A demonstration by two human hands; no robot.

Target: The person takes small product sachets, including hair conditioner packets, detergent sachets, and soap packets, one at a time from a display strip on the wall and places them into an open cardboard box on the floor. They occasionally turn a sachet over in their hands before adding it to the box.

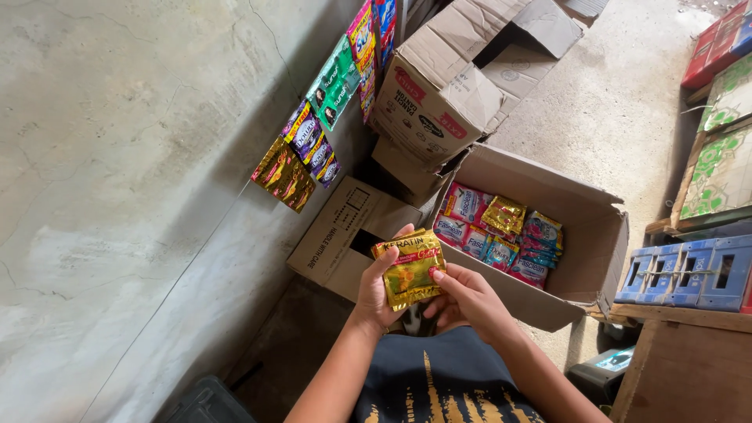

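Head view: gold sachet (pixel 410 270) between both hands.

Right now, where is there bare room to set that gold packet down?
The open carton has bare floor in its right half, beside the sachet pile. Concrete floor lies bare behind it. Crowded: stacked cartons left. Both hands, left hand and right hand, hold the gold sachet.

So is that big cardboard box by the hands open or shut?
Open: the cardboard box has its flaps spread, showing colourful sachets inside.
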